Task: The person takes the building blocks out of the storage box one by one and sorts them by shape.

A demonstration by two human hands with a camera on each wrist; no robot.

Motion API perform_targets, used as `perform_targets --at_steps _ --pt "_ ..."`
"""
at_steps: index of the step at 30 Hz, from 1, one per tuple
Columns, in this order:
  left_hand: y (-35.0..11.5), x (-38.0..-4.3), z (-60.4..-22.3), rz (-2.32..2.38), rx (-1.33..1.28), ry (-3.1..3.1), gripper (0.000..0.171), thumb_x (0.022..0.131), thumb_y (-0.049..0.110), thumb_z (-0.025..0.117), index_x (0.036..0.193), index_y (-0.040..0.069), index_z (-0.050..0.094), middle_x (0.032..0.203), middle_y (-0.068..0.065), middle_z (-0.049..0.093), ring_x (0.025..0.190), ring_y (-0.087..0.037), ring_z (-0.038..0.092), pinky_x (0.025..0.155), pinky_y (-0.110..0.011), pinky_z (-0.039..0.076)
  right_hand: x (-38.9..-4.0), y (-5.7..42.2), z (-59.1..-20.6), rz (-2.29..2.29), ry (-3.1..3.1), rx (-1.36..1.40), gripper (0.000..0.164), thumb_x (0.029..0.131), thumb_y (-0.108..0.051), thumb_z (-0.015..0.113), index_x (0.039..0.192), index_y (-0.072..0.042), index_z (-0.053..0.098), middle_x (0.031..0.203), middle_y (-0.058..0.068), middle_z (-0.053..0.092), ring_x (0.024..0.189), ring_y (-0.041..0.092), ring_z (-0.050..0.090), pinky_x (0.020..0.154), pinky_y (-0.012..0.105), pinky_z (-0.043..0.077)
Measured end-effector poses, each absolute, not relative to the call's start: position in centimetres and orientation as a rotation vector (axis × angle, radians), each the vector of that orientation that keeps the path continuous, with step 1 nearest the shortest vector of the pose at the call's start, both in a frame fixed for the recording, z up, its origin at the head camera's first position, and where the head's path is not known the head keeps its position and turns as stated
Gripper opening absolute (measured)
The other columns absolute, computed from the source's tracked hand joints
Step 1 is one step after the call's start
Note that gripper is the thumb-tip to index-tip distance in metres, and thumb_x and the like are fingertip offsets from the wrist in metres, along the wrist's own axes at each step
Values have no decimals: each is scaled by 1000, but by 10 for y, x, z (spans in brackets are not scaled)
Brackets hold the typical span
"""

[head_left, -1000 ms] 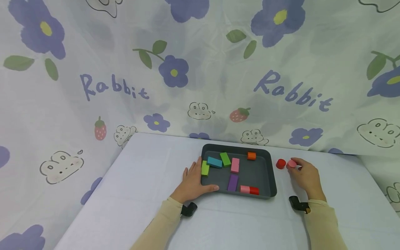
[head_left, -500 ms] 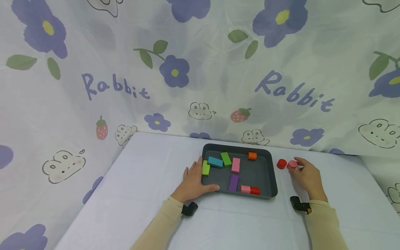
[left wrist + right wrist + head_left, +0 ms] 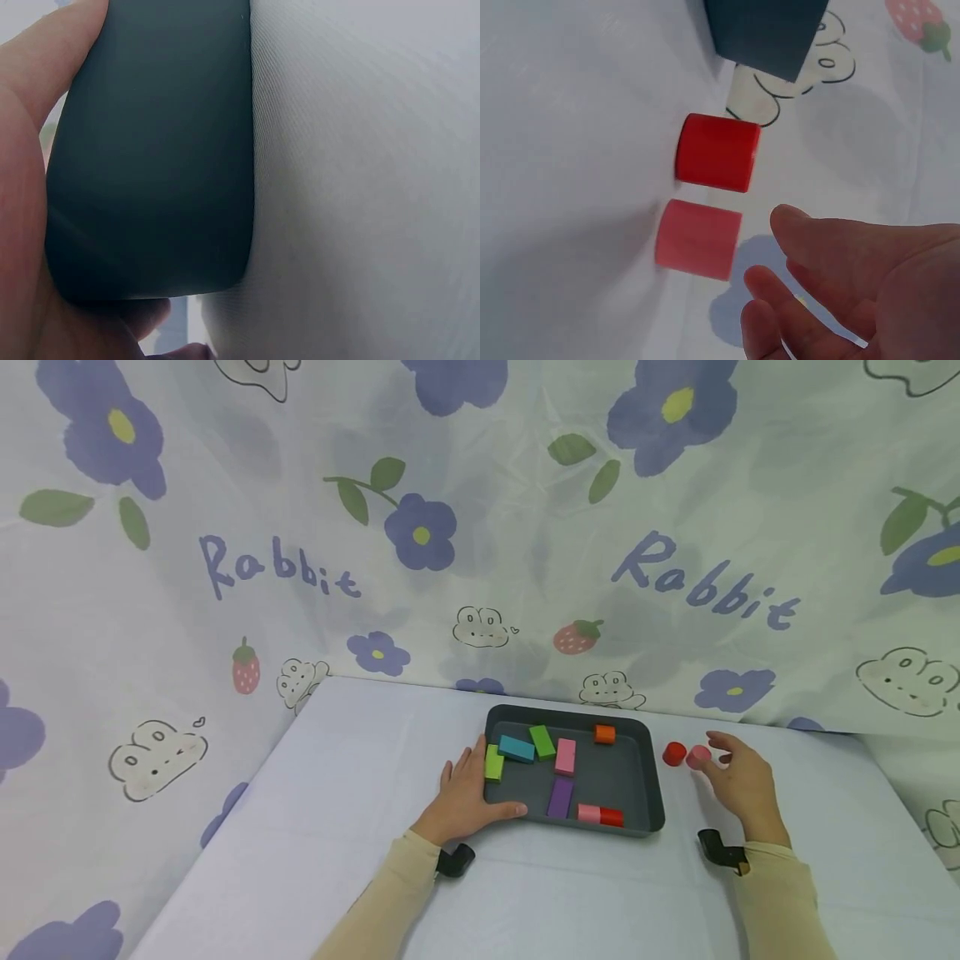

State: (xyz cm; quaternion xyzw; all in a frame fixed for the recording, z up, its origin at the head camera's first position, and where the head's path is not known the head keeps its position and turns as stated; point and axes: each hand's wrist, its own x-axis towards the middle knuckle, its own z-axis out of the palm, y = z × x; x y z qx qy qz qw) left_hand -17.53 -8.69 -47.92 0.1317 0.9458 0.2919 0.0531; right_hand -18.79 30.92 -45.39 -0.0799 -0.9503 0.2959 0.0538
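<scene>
My left hand (image 3: 459, 799) rests against the near left corner of a dark grey tray (image 3: 656, 802), thumb at the front wall, fingers along the left side. The tray's smooth wall (image 3: 150, 150) fills much of the left wrist view. Right of the tray, a pink cylinder block (image 3: 698, 757) and a red cylinder block (image 3: 674, 753) stand upright side by side, with a narrow gap between them in the right wrist view. My right hand (image 3: 742, 782) hovers beside the pink cylinder (image 3: 699, 239), its fingertips apart from it and holding nothing.
Inside the tray lie several blocks: a blue block (image 3: 516, 749), a purple block (image 3: 560, 798), a pink block (image 3: 566, 757), green ones, an orange block (image 3: 604, 734) and a pink and red pair. A printed curtain (image 3: 480, 527) hangs behind the white table (image 3: 375, 743).
My right hand has let go of the pink cylinder and drawn back slightly to the right, with its fingers spread apart. The left hand and tray stay put.
</scene>
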Motion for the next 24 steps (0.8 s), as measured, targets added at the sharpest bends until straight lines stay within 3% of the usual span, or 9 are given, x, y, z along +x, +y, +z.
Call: perform_targets --at_steps 14,20,24 --pt "-86 -175 -473 879 405 2878 125 65 78 58 149 7 0 155 -6 9 140 -30 11 109 -56 3 -183 291 -439 932 -2806 -191 48 90 -25 57 131 -1 48 114 27 55 98 40 50 62 40 51" --pt "-86 -174 -475 882 402 2883 123 66 75 61 149 8 -1 155 -6 10 140 -30 11 109 -56 3 -181 277 -433 947 -2760 -98 47 90 -26 59 129 -1 50 117 25 56 97 38 52 71 48 48" --pt "-86 -173 -475 895 402 2881 122 67 73 62 149 8 0 155 -6 11 140 -30 11 109 -56 3 -183 268 -431 931 -2724 -24 43 89 -23 61 125 -1 54 114 23 59 93 35 54 68 45 47"
